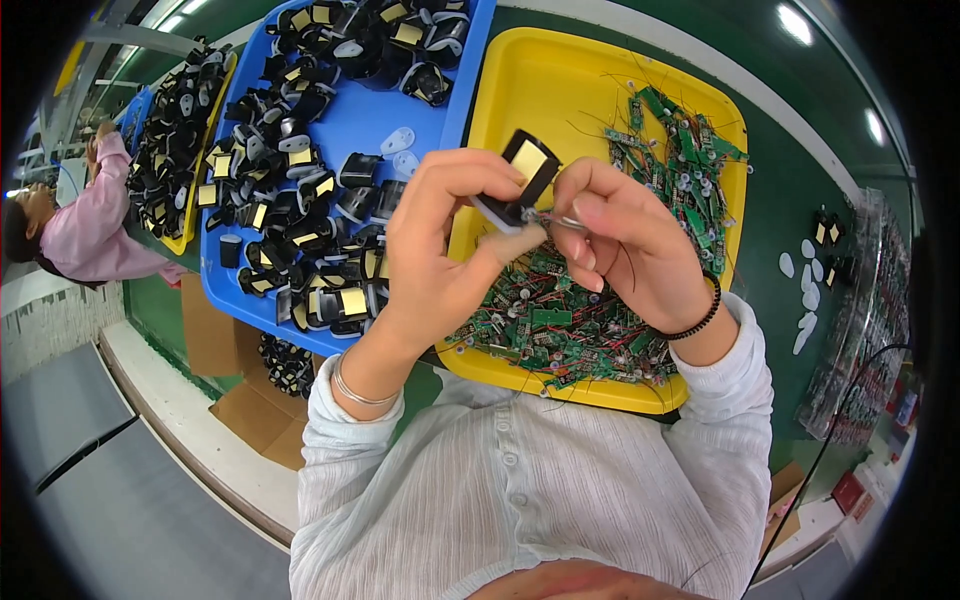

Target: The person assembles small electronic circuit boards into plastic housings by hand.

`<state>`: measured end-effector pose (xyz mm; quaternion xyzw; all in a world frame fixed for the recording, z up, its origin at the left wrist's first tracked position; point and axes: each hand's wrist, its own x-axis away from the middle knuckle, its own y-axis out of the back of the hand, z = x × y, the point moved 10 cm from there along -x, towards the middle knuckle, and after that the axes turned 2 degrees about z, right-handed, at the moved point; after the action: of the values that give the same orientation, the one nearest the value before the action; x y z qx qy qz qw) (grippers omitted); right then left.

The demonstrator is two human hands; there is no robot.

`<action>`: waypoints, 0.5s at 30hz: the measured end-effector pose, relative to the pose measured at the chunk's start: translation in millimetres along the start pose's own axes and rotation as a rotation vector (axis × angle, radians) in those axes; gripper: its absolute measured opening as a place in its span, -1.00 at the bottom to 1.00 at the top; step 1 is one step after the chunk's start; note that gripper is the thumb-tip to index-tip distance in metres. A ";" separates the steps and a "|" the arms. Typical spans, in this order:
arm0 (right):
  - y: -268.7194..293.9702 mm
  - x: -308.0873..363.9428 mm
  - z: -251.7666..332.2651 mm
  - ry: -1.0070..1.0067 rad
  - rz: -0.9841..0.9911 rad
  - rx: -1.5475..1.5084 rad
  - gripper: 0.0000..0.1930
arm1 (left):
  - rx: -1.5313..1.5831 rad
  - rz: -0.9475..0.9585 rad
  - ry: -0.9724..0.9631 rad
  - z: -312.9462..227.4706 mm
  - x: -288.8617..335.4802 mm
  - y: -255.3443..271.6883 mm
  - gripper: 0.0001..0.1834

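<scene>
Above the left part of a yellow tray (522, 88), my left hand (430, 235) is closed on a black plastic housing (543, 180) with a pale yellow pad on its face. The housing is tilted, and a greyish part at its lower end is blurred. Beside it, my right hand (635, 235) pinches something small at the housing's lower end; the fingers mostly cover it. A thin dark wire hangs below those fingers. Green circuit boards (550, 318) with red and black wires lie heaped in the tray under both hands.
To the left, a blue tray (352, 128) holds many black housings and two clear oval pieces (397, 141). Farther left stands a yellow-rimmed tray of similar parts (190, 130), near a person in pink (90, 225). White oval pieces (810, 290) and a clear plastic tray (850, 320) lie right.
</scene>
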<state>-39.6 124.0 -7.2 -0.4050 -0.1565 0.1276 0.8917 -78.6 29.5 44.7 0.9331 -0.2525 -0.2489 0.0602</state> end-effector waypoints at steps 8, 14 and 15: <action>-3.1 2.4 21.3 0.068 -0.027 0.649 -0.71 | -0.466 -0.072 -0.271 -29.4 0.0 7.3 -0.56; -20.3 13.9 51.0 0.506 -0.227 1.051 -0.73 | -0.542 -0.117 -0.275 -28.4 1.5 12.4 -0.55; -20.2 12.1 50.9 0.506 -0.227 1.051 -0.73 | -0.541 -0.117 -0.276 -31.5 1.1 12.4 -0.55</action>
<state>-45.9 150.1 42.0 0.0924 0.1029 -0.0090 0.9904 -67.7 17.9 74.5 0.8535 -0.1289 -0.4345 0.2571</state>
